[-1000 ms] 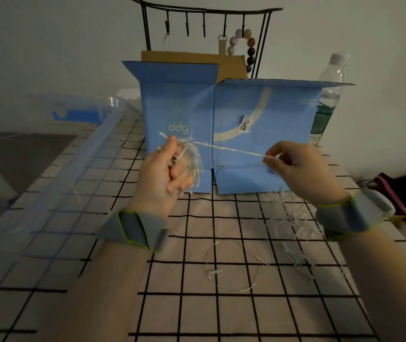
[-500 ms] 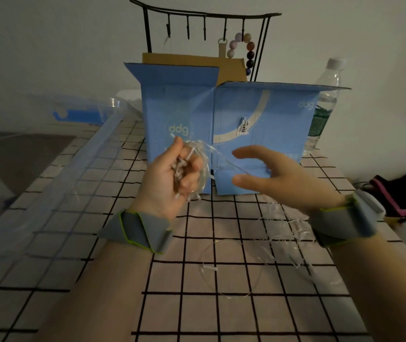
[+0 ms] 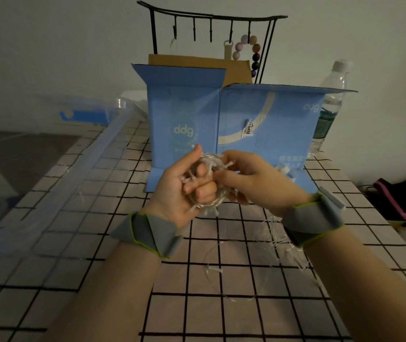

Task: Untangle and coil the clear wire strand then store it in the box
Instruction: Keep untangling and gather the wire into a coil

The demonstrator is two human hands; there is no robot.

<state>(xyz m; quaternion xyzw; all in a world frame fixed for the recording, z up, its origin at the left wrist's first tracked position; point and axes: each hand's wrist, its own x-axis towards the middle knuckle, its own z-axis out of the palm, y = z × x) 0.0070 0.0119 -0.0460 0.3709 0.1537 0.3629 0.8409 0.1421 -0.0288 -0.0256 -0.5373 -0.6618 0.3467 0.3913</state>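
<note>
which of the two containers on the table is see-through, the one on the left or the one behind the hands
The plastic bin on the left is see-through: the checked tablecloth shows through its wall. The blue cardboard box behind the hands is opaque, with its flaps open.

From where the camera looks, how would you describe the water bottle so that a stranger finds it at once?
Start at the open blue cardboard box standing in the middle of the checked tablecloth. Look just past its right flap, near the wall: there stands the water bottle, upright. It is the only clear plastic bottle with a white cap and a dark green label.
</note>
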